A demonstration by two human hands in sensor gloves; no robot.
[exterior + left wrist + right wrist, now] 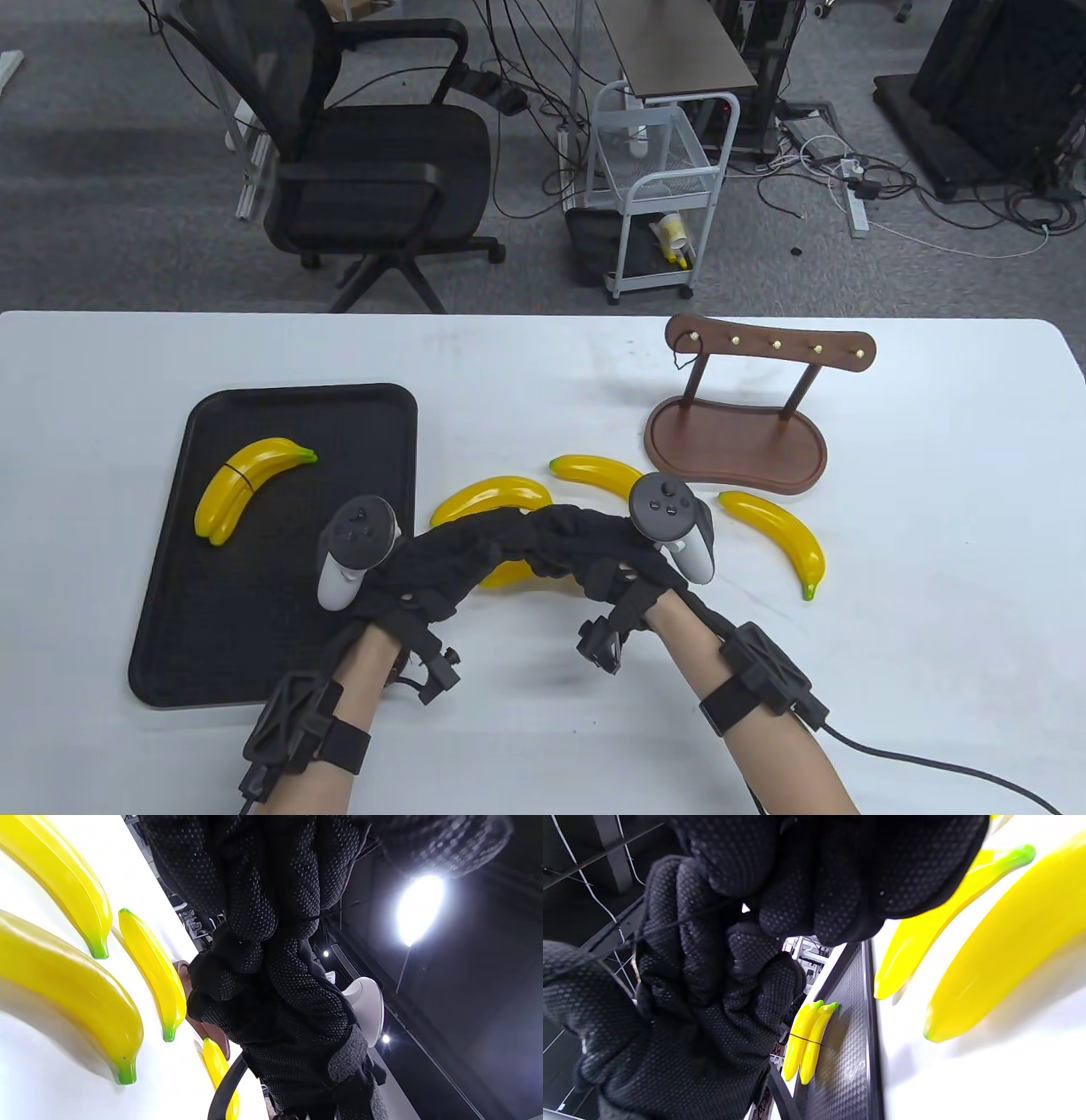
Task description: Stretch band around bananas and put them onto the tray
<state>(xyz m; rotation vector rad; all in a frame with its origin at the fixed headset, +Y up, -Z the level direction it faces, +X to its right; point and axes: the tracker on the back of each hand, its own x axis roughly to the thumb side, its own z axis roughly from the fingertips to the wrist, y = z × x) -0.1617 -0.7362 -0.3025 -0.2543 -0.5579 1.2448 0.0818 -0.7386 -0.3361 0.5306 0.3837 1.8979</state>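
Bananas: two banded (246,484) on the tray (356,407), four loose; only the right wrist view shows both hands (712,963) pinching a thin band (683,918).

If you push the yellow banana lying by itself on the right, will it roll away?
Probably not far: the glossy yellow banana is curved, so it would likely spin or slide. Its shiny, plastic-looking skin suggests that it is stiff and slippery.
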